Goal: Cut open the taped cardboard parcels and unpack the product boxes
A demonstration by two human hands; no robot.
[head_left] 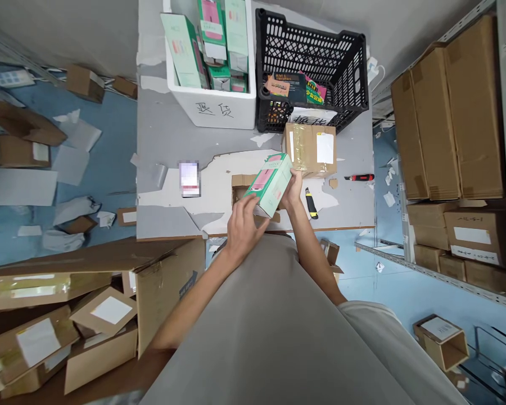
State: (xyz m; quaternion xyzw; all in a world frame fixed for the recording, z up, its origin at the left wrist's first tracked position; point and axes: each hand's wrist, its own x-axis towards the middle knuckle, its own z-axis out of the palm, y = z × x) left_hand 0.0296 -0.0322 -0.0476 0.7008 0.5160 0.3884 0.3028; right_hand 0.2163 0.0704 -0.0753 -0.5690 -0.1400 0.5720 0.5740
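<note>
Between my two hands is a green and pink product box [270, 183], tilted above the table. My left hand [243, 225] grips its near left end, fingers over the top edge. At its right side, my right hand [293, 190] holds the far end. Under the product box lies an open cardboard carton [241, 183], mostly hidden. A taped cardboard box [310, 146] with white labels sits just beyond my right hand. The yellow and black utility knife [311, 203] rests to the right of that hand.
A white bin [219, 107] of similar green boxes stands at the back, beside a black plastic crate [312, 56]. A phone [189, 179] lies left on the table, a red utility knife [360, 178] right. A large carton [168, 298] of boxes is at lower left. Shelving [459, 295] stands right.
</note>
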